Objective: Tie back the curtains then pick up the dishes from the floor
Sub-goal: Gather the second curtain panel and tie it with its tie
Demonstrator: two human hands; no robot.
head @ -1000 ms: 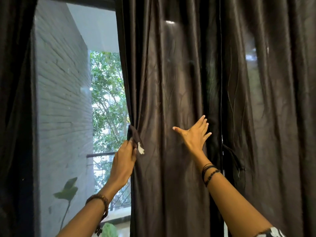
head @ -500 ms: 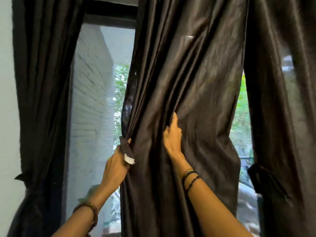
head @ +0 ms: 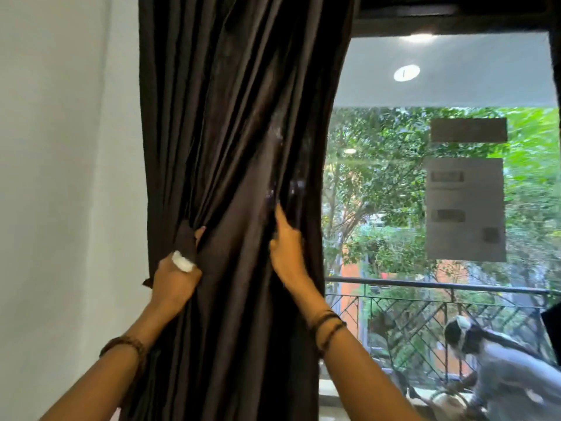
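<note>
**Curtain gathered against the wall, both hands on it**

Curtain (head: 236, 177), dark and glossy, hangs bunched from 12 o'clock down to 6 o'clock in the head view, its left edge just beside the pale wall (head: 60, 177) and its right edge curving in toward the hands. The left hand (head: 174, 279) at about 7 o'clock grips a dark tie-back strap (head: 185, 241) with a white tag (head: 182, 261) lying over the knuckles; its fingers curl round the strap and the curtain's left folds. The right hand (head: 285, 247), near centre, presses into the folds with fingers reaching up and behind the fabric; whether they pinch it is unclear. Each wrist wears dark bracelets.

Open room lies to the right: from 1 to 4 o'clock the window glass (head: 440, 208) is uncovered, showing trees and a balcony railing (head: 425, 287) outside. Ceiling lights and pale rectangles reflect in the pane. At 4 o'clock a reflected crouching person shows faintly. Dishes and the floor are out of view.
</note>
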